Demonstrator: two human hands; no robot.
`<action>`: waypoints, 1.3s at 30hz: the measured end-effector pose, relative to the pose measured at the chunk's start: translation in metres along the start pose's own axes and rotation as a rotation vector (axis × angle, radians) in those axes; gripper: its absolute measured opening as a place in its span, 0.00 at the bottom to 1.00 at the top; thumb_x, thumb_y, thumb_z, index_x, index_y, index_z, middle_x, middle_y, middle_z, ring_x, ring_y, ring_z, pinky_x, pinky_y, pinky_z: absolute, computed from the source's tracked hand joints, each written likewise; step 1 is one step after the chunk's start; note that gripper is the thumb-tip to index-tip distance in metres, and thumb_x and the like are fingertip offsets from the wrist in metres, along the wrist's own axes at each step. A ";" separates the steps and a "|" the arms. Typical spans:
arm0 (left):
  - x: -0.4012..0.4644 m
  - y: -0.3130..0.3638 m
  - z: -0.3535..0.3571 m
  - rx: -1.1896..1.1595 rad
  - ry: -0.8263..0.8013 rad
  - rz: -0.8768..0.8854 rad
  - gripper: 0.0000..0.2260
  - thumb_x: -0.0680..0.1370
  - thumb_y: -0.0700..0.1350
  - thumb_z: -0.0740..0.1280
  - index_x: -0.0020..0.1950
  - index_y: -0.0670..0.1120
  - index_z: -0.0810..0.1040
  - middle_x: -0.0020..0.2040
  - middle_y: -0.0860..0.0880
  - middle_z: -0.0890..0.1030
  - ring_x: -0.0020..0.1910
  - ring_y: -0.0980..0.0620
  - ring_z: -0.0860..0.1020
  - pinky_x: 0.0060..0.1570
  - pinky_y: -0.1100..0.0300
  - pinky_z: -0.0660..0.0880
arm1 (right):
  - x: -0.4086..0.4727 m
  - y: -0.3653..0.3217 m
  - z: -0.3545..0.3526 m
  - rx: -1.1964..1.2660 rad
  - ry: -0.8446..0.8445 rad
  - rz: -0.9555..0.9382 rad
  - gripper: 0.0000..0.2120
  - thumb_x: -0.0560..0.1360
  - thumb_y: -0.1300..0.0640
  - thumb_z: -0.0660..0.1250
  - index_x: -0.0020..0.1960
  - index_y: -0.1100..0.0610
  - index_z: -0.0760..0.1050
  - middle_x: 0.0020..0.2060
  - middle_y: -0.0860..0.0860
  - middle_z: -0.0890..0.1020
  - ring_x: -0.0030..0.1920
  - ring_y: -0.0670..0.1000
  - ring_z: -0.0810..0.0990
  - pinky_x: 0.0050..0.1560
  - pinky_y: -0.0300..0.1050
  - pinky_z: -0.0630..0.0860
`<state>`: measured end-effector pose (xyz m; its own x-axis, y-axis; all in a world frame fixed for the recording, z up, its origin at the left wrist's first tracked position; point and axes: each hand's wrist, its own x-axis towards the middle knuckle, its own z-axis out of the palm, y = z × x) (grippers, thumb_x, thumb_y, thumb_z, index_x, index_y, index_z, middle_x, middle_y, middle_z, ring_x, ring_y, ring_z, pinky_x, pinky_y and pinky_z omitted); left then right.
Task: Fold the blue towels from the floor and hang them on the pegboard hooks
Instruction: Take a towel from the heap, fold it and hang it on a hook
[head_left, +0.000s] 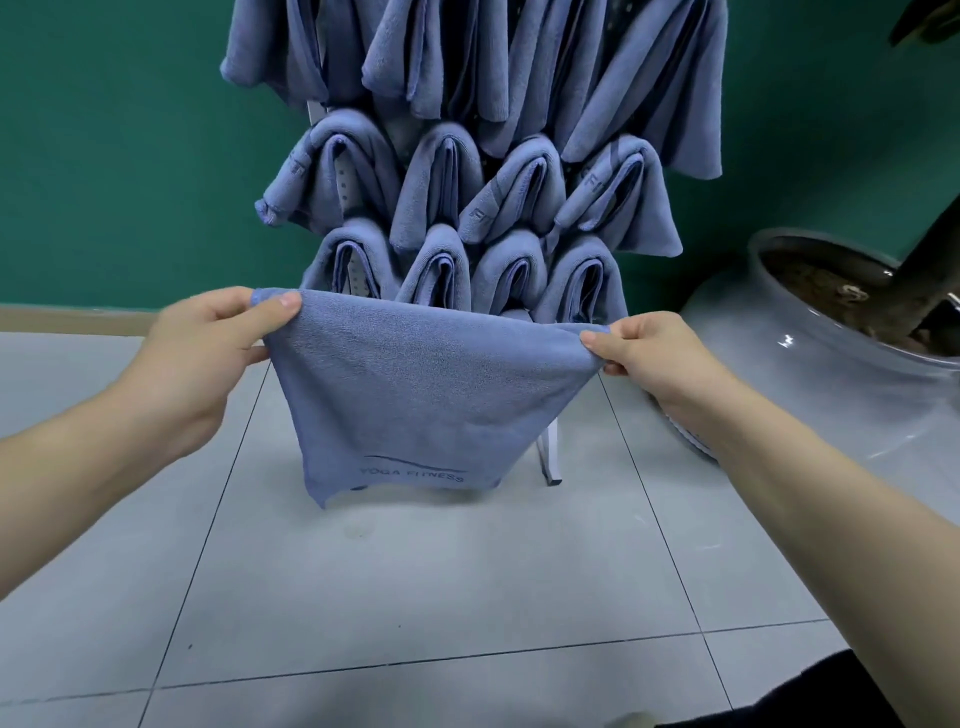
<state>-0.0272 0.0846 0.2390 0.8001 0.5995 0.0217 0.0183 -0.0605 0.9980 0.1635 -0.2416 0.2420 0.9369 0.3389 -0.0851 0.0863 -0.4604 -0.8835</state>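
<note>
I judge the task nearly finished: the pegboard (318, 117) already carries many folded towels (447, 182), no towel shows on the floor (415, 597), and my left hand (208, 338) and right hand (649, 353) have fingers clamped on the top corners of one towel (415, 389) held spread before the pegboard, not yet folded.

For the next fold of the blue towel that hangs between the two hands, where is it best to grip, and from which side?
Probably its free bottom edge, beside the printed logo. The towel hangs flat from its top corners, pinched by the left hand and the right hand, so one hand could reach from below, pinch a lower corner and lift it to the top edge.
</note>
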 end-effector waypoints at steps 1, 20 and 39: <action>0.000 0.002 0.000 -0.018 0.006 0.006 0.06 0.82 0.45 0.68 0.51 0.44 0.84 0.54 0.49 0.86 0.54 0.54 0.83 0.64 0.56 0.76 | 0.001 0.001 0.000 -0.014 0.007 -0.003 0.18 0.79 0.55 0.73 0.41 0.70 0.77 0.35 0.55 0.73 0.37 0.49 0.73 0.46 0.41 0.72; 0.001 0.009 -0.001 -0.165 -0.110 0.076 0.08 0.82 0.38 0.65 0.56 0.46 0.82 0.57 0.48 0.86 0.56 0.50 0.84 0.58 0.61 0.79 | 0.000 -0.013 -0.004 0.641 -0.173 0.098 0.06 0.80 0.52 0.71 0.56 0.51 0.80 0.51 0.49 0.82 0.53 0.49 0.79 0.65 0.44 0.76; -0.004 0.016 0.008 -0.190 0.075 0.034 0.18 0.83 0.43 0.67 0.33 0.50 0.85 0.41 0.54 0.86 0.47 0.54 0.83 0.54 0.61 0.79 | 0.004 -0.015 0.005 0.580 0.038 -0.035 0.09 0.82 0.56 0.69 0.46 0.59 0.83 0.46 0.55 0.86 0.50 0.54 0.81 0.55 0.49 0.75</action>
<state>-0.0254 0.0749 0.2547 0.7512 0.6580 0.0532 -0.1271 0.0651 0.9897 0.1640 -0.2292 0.2530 0.9492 0.3115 -0.0443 -0.0723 0.0790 -0.9942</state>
